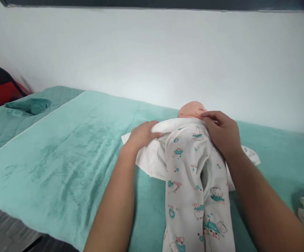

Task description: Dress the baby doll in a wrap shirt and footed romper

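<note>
Forearms [112, 210] reach over a green blanket [75, 140], where printed pants [186, 168] cover most of a doll [191, 109], head farthest away, and a white shirt [149, 157] spreads either side. Set apart, the left hand [142, 135] clasps a white fold [171, 124]; the right hand [221, 132] touches beside the doll's neck, its grip unclear. Light, even tension should keep the cloth smooth.

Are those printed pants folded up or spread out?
Spread out, as far as shown: the pants have both legs extended side by side. The leg ends lie beyond the picture's lower edge, so I cannot tell there.
</note>
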Action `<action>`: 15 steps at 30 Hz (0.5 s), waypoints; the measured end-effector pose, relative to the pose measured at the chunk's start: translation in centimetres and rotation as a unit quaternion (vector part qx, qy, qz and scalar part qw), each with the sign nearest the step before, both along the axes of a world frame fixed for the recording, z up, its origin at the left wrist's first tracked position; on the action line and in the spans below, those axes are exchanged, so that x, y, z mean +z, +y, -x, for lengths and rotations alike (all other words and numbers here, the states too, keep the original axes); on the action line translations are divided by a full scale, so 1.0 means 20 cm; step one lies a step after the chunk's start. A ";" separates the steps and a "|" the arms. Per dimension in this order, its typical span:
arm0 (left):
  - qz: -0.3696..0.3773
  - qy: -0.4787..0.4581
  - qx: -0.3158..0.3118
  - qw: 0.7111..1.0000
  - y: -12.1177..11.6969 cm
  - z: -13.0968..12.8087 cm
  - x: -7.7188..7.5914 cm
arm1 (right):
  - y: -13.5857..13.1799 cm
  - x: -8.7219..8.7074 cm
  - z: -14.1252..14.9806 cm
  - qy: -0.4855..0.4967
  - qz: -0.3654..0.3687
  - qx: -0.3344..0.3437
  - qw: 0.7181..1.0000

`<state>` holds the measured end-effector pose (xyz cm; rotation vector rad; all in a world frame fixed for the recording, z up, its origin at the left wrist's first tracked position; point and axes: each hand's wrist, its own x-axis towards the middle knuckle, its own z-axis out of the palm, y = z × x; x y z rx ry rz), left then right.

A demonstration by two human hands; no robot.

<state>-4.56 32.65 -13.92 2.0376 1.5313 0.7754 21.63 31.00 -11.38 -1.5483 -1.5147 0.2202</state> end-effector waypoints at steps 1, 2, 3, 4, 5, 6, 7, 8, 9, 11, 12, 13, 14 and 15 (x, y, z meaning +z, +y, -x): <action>-0.007 0.039 0.009 0.999 0.00 -0.01 -0.01 | -0.01 -0.06 -0.08 0.005 0.011 -0.035 0.999; -0.014 0.067 0.026 0.997 0.00 -0.01 -0.01 | -0.02 -0.12 -0.16 -0.004 0.030 -0.058 0.998; -0.026 0.088 0.048 0.995 0.00 -0.02 -0.01 | -0.03 -0.17 -0.23 -0.032 0.045 -0.067 0.996; -0.038 0.104 0.070 0.991 0.00 -0.02 -0.01 | -0.04 -0.22 -0.29 -0.070 0.057 -0.073 0.993; -0.048 0.118 0.088 0.988 0.00 -0.03 -0.01 | -0.06 -0.26 -0.34 -0.104 0.068 -0.079 0.989; -0.055 0.131 0.100 0.985 0.01 -0.04 -0.01 | -0.07 -0.29 -0.38 -0.133 0.075 -0.089 0.984; -0.061 0.141 0.109 0.982 0.01 -0.04 -0.01 | -0.09 -0.31 -0.41 -0.151 0.078 -0.102 0.980; -0.065 0.148 0.117 0.980 0.02 -0.05 -0.01 | -0.10 -0.32 -0.42 -0.157 0.076 -0.115 0.978; -0.067 0.151 0.122 0.979 0.02 -0.05 -0.01 | -0.10 -0.32 -0.41 -0.153 0.067 -0.123 0.978; -0.058 0.148 0.129 0.979 0.02 -0.07 -0.02 | -0.10 -0.31 -0.38 -0.147 0.032 -0.105 0.983; -0.052 0.142 0.129 0.980 0.02 -0.08 -0.02 | -0.09 -0.30 -0.36 -0.146 0.015 -0.084 0.986; -0.048 0.130 0.126 0.982 0.01 -0.09 -0.02 | -0.08 -0.29 -0.33 -0.146 0.003 -0.062 0.987; -0.049 0.110 0.120 0.986 0.00 -0.11 -0.01 | -0.07 -0.29 -0.31 -0.149 -0.001 -0.046 0.988; -0.056 0.079 0.109 0.989 -0.02 -0.13 0.01 | -0.06 -0.28 -0.30 -0.151 0.002 -0.039 0.988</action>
